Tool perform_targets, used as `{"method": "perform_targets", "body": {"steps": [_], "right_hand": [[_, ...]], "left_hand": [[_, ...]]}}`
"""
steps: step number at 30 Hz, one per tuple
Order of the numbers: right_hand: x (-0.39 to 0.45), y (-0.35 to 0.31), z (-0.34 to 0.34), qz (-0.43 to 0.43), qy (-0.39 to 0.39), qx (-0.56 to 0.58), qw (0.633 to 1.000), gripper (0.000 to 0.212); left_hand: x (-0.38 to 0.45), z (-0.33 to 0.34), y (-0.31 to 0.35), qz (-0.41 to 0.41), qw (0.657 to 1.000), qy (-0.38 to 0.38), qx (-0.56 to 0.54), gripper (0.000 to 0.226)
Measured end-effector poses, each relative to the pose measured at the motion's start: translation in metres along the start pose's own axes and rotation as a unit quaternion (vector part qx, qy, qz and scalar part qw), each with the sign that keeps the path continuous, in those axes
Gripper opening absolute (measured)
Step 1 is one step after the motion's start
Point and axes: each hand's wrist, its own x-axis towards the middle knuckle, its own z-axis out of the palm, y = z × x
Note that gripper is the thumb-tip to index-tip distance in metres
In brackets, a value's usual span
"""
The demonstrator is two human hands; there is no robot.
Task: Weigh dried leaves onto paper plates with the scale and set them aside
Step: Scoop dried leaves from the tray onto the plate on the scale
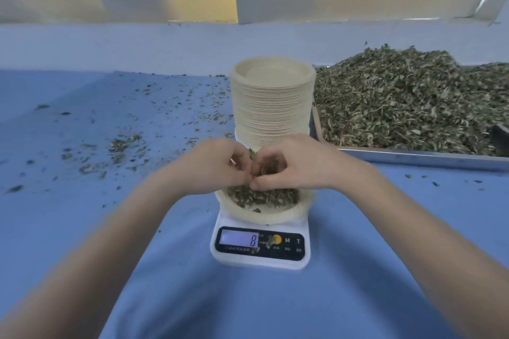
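A white digital scale [261,256] stands on the blue table, its display showing 8. On it sits a paper plate [275,216] holding a small heap of dried leaves [261,195]. My left hand [217,165] and my right hand [292,165] meet just above the plate, fingers curled, both pinching dried leaves between the fingertips. The far half of the plate is hidden behind my hands.
A tall stack of paper plates [272,102] stands right behind the scale. A metal tray [413,158] heaped with dried leaves [407,96] fills the right side. Loose leaf bits [124,143] lie scattered over the blue table [82,118] at left.
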Motion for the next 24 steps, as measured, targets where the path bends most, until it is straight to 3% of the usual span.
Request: {"method": "perform_targets", "body": {"steps": [2, 4, 6, 11, 17, 24], "right_hand": [[-0.001, -0.001, 0.001, 0.012, -0.008, -0.105, 0.994, 0.027], [-0.002, -0.003, 0.002, 0.027, -0.012, -0.123, 0.992, 0.028], [0.0, -0.004, 0.007, 0.033, -0.024, -0.098, 0.994, 0.033], [0.006, -0.004, 0.018, 0.044, -0.009, -0.072, 0.996, 0.02], [0.003, -0.007, -0.007, 0.028, 0.084, 0.008, 0.996, 0.011], [0.009, -0.016, -0.044, 0.022, 0.155, 0.09, 0.984, 0.008]], "left_hand": [[-0.002, 0.005, -0.002, -0.003, 1.0, -0.008, -0.013, 0.01], [-0.002, 0.01, -0.002, -0.008, 1.0, -0.01, -0.016, 0.016], [0.0, 0.014, -0.001, -0.013, 1.0, -0.013, -0.012, 0.019], [0.001, 0.017, -0.003, -0.006, 1.0, -0.017, -0.019, 0.017], [0.004, 0.008, 0.004, 0.0, 0.994, 0.012, -0.112, 0.021], [0.019, -0.013, 0.023, 0.031, 0.987, 0.078, -0.136, 0.02]]}}
